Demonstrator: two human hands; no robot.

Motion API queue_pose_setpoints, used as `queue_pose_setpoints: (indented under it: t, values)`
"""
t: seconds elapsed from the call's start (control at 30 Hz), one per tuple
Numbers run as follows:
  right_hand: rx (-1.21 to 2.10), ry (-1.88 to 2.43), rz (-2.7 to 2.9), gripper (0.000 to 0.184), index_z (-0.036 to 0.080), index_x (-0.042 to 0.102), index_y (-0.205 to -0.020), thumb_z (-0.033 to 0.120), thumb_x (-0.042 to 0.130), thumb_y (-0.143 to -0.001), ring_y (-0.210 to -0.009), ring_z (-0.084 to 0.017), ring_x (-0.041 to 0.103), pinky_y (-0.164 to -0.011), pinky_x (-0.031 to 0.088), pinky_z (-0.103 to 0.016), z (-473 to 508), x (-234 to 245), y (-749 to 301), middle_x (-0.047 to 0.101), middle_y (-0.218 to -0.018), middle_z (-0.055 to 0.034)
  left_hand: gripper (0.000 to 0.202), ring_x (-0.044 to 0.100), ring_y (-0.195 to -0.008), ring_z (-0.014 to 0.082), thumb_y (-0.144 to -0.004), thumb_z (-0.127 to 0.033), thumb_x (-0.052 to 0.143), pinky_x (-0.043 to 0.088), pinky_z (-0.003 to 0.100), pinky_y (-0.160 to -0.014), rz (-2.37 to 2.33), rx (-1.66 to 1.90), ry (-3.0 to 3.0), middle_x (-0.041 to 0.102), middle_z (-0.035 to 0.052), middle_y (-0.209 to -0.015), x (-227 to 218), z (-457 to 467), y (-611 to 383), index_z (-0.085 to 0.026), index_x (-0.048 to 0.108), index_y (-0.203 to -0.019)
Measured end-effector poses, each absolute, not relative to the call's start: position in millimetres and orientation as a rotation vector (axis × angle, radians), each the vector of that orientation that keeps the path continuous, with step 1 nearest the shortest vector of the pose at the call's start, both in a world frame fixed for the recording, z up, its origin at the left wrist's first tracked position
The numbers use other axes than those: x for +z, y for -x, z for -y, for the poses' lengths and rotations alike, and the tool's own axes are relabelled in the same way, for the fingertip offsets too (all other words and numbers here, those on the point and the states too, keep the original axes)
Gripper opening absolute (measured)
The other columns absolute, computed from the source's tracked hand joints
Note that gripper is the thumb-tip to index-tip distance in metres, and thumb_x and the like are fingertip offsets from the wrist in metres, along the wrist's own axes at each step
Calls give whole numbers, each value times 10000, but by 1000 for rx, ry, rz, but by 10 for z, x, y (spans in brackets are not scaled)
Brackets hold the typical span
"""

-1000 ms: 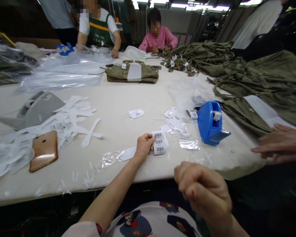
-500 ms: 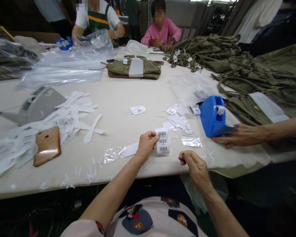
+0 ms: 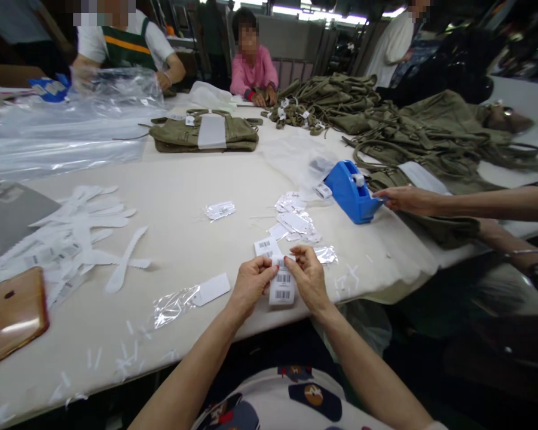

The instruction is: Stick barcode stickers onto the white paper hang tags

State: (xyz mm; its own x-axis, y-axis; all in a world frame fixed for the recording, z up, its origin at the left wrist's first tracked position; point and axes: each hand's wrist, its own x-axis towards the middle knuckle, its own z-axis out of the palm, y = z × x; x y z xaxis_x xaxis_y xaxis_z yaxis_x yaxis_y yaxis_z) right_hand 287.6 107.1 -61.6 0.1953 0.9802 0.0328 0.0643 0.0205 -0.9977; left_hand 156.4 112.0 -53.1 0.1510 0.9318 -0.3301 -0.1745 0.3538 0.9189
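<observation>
A white strip of barcode labels (image 3: pixel 281 285) is pinched between both of my hands just above the table's near edge. My left hand (image 3: pixel 251 283) grips its left side with closed fingers. On the strip's right side, my right hand (image 3: pixel 309 276) pinches its top. Another barcode label (image 3: pixel 265 245) lies on the white table (image 3: pixel 197 179) just beyond my fingers. A white tag in a clear sleeve (image 3: pixel 192 297) lies to the left of my left hand.
A co-worker's hand (image 3: pixel 406 199) touches a blue tape dispenser (image 3: pixel 353 191) at right. Olive bags (image 3: pixel 430 137) are piled at the right and one (image 3: pixel 204 132) lies mid-table. White paper strips (image 3: pixel 80 233) and a brown phone (image 3: pixel 9 313) lie left. Two people work at the far side.
My right hand came up from below the table edge and took hold of the label strip beside my left hand. The co-worker's hand reached the blue dispenser. The camera view shifted right.
</observation>
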Motion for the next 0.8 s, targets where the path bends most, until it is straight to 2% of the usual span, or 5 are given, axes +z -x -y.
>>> queue_pose_setpoints:
  t: [0.13, 0.27, 0.37, 0.5, 0.8]
  values:
    - [1043, 1239, 994, 225, 196, 507, -839, 337, 621, -705, -593, -91, 479, -565, 407, -224, -1115, -656, -2834, 516, -703, 41, 270, 446, -434, 41, -559, -278, 743, 301, 153, -418, -1108, 901, -810, 580, -33, -551, -550, -1111, -1568, -131, 583, -720]
    - [1061, 1259, 993, 205, 192, 534, -811, 379, 583, -744, -635, -112, 513, -605, 432, -245, -1104, -658, -2878, 539, -689, 32, 221, 538, -563, 87, -538, -232, 748, 415, 200, -569, -1022, 878, -768, 629, 11, -632, -544, -1072, -1608, -106, 611, -656]
    - [932, 1314, 1219, 235, 200, 592, -891, 401, 507, -805, -864, -165, 549, -759, 444, -301, -1069, -662, -2947, 593, -898, -28, 202, 533, -565, 90, -539, -217, 735, 419, 215, -594, -1000, 920, -738, 625, 6, -630, -542, -1050, -1630, -105, 633, -672]
    - [865, 1261, 1479, 314, 225, 596, -1023, 374, 606, -746, -1130, -215, 449, -915, 396, -356, -1016, -705, -3017, 503, -1185, -73, 187, 537, -608, 91, -583, -212, 705, 414, 216, -631, -946, 947, -763, 630, 3, -676, -559, -1037, -1616, -119, 654, -737]
    - [1004, 1242, 1423, 209, 205, 643, -906, 355, 595, -769, -865, -171, 582, -801, 457, -305, -933, -697, -2944, 634, -912, -33, 162, 489, -560, 78, -609, -245, 679, 378, 209, -587, -1034, 973, -851, 584, -11, -603, -561, -1019, -1624, -114, 658, -702]
